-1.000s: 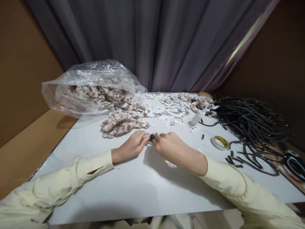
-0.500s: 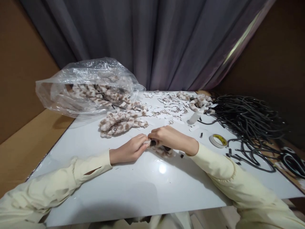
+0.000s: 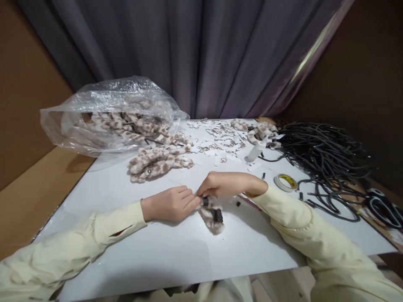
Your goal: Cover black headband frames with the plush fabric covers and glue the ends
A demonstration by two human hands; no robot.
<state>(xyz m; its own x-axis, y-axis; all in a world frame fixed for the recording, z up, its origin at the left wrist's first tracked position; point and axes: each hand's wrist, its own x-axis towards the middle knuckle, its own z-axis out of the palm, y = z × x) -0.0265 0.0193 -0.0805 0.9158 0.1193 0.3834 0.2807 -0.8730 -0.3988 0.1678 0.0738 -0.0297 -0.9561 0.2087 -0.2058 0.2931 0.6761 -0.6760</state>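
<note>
At the middle of the table, my left hand (image 3: 171,204) is closed, back upward, its fingertips gripping a furry brown-and-white spotted strip (image 3: 210,222). A ribbed black coil (image 3: 218,216) and a dark band show on the strip, which lies curved below the fingers. My right hand (image 3: 218,184) bends over from the right and pinches the same piece at its upper end, right against the left fingertips. What exactly lies between the fingertips is hidden. Close behind the hands rests a bundle of similar furry strips (image 3: 157,163).
A clear plastic bag (image 3: 126,94) of furry strips stands at back left. Small rings and white paper bits (image 3: 217,144) are scattered behind. To the right are a white bottle (image 3: 255,152), a tape roll (image 3: 285,183), black cords (image 3: 324,151) and scissors (image 3: 382,209).
The furry strip has swung lower toward me, and more of its black coil shows. My left hand has turned back upward, and both hands sit slightly lower. The view has shifted slightly.
</note>
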